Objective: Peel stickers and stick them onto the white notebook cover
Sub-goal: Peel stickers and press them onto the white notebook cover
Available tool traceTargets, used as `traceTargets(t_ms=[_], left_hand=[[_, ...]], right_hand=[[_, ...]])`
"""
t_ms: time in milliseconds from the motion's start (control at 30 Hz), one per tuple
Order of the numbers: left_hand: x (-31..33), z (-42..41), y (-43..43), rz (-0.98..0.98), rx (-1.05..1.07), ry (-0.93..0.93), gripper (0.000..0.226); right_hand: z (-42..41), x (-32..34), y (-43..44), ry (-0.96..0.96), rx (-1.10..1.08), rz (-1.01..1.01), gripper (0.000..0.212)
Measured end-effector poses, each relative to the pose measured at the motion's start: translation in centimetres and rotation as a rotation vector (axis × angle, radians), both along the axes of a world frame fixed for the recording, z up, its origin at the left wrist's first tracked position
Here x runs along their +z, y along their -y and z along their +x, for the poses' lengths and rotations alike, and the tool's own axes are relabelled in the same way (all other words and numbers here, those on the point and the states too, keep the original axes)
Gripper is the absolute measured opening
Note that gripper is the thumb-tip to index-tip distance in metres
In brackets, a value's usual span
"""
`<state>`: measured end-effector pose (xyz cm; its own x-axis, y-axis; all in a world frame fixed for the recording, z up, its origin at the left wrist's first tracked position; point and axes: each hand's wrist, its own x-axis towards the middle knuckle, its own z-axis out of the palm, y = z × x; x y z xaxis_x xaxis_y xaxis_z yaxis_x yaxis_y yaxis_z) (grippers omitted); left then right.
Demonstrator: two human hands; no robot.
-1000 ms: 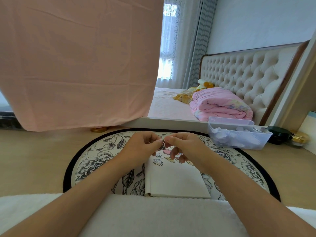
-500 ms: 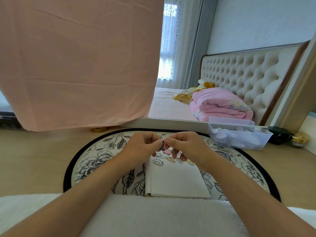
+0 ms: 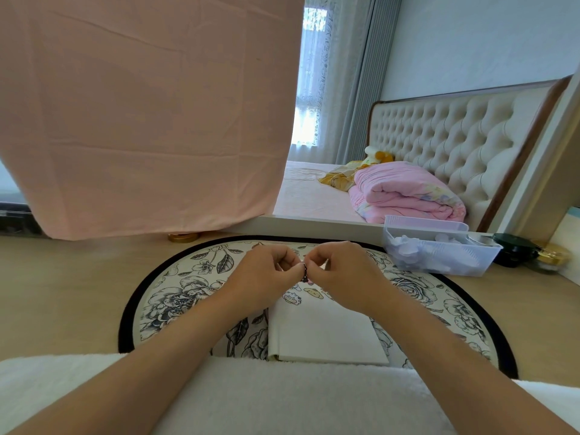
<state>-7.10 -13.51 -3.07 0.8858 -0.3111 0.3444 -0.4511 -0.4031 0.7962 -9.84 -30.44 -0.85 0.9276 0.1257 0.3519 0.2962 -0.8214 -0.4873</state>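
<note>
A white notebook (image 3: pixel 323 334) lies closed on a floral round mat (image 3: pixel 175 296) in front of me. Several small cartoon stickers (image 3: pixel 303 295) show on the cover's far end, partly hidden by my hands. Above that end, my left hand (image 3: pixel 263 277) and my right hand (image 3: pixel 339 274) meet fingertip to fingertip. Both pinch one small dark sticker (image 3: pixel 305 274) between thumbs and forefingers, held edge-on, so its picture is unreadable.
A clear plastic bin (image 3: pixel 439 252) with white items stands at the mat's back right, with dark and gold jars (image 3: pixel 514 251) beyond it. A pink cloth (image 3: pixel 141 114) hangs at back left. White fleece (image 3: pixel 251 400) covers my lap. A bed lies behind.
Both hands stay together over the notebook's far end. The fingertips have drawn closer around the small sticker, and the right hand's fingers have curled in.
</note>
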Motion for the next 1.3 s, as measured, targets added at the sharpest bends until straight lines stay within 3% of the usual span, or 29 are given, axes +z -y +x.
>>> traceTargets(t_ms=[100, 367, 633, 1033, 1300], left_hand=[[0.0, -0.1, 0.1, 0.036, 0.024, 0.022, 0.016], [0.0, 0.3, -0.1, -0.024, 0.055, -0.034, 0.014], [0.1, -0.3, -0.2, -0.008, 0.202, 0.188, 0.015], [1.1, -1.0, 0.3, -0.204, 0.098, -0.136, 0.009], [1.2, -1.1, 0.3, -0.224, 0.084, -0.189, 0.013]], right_hand=[[0.0, -0.2, -0.1, 0.072, -0.036, -0.095, 0.017], [0.1, -0.5, -0.1, -0.092, 0.052, 0.378, 0.025], [0.5, -0.9, -0.1, -0.026, -0.032, 0.429, 0.024], [0.7, -1.1, -0.1, 0.185, -0.081, 0.136, 0.017], [0.2, -0.8, -0.3, 0.214, -0.07, 0.071, 0.017]])
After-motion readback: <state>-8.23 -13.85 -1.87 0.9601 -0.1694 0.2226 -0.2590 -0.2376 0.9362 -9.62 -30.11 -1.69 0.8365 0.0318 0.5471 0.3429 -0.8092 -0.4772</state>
